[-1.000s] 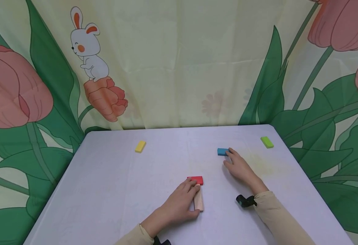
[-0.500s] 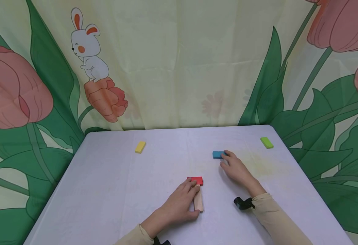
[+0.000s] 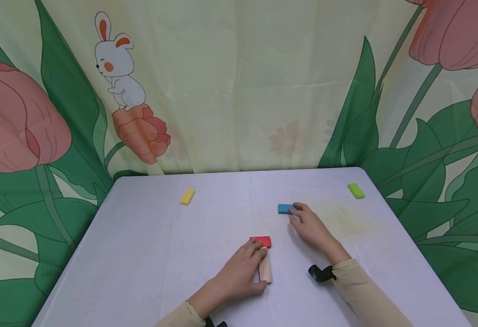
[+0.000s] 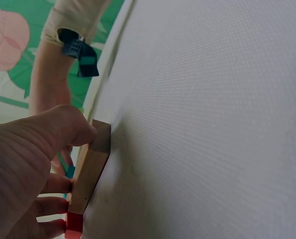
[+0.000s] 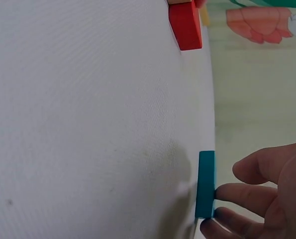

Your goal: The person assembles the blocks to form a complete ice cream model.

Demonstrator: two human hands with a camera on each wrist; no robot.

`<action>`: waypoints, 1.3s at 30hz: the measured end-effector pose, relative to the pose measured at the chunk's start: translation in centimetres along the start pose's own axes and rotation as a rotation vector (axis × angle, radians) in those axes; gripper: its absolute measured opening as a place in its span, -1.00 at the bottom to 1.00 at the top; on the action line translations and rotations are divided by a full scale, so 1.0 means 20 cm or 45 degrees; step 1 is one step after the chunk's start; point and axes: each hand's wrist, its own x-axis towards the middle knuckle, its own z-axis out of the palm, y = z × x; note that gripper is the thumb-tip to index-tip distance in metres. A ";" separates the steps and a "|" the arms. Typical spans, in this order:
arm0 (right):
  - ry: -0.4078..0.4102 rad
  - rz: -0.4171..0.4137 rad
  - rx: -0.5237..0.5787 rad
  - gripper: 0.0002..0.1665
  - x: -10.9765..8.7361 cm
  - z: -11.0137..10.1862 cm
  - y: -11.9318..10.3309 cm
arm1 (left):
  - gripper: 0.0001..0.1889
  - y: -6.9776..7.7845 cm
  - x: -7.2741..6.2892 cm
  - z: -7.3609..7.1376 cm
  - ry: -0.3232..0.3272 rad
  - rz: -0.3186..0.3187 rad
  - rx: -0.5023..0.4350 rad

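My left hand (image 3: pixel 239 275) spans a plain wooden block (image 3: pixel 265 269), its thumb at the near end and its fingertips along the side and near the red block (image 3: pixel 262 241). The red block lies crosswise against the wooden block's far end. In the left wrist view the thumb presses the wooden block (image 4: pixel 92 167), and one fingertip touches the red block (image 4: pixel 74 225). My right hand (image 3: pixel 312 229) has its fingertips on the right end of a blue block (image 3: pixel 285 209). In the right wrist view the thumb stands apart from this blue block (image 5: pixel 205 184).
A yellow block (image 3: pixel 187 196) lies at the back left of the white-covered table (image 3: pixel 140 254). A green block (image 3: pixel 356 190) lies near the back right corner. Behind the table hangs a printed curtain (image 3: pixel 239 91). Black wrist cameras (image 3: pixel 321 273) sit at the cuffs.
The blue block has slid left and a little toward me, with my right hand moving along at its right end. My left hand, the wooden block and the red block stay in place.
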 end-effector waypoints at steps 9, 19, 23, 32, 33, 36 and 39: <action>0.008 -0.002 0.041 -0.44 -0.01 0.03 -0.03 | -0.21 0.00 0.00 -0.01 0.009 0.012 0.026; -0.005 -0.047 0.087 -0.46 -0.02 0.06 -0.07 | -0.22 0.00 -0.01 -0.01 0.020 0.021 0.033; -0.011 -0.075 0.094 -0.48 -0.03 0.07 -0.09 | -0.23 0.00 -0.01 -0.01 0.016 0.019 0.033; -0.036 -0.097 0.096 -0.51 -0.05 0.10 -0.13 | -0.25 0.00 -0.01 0.00 0.035 0.031 0.019; -0.037 -0.105 0.095 -0.52 -0.05 0.10 -0.13 | -0.25 0.00 -0.01 0.00 0.042 0.035 0.024; -0.043 -0.110 0.105 -0.52 -0.06 0.10 -0.14 | -0.25 -0.01 -0.01 0.00 0.047 0.036 0.028; -0.048 -0.124 0.108 -0.53 -0.06 0.11 -0.16 | -0.25 -0.01 -0.01 0.00 0.040 0.030 0.031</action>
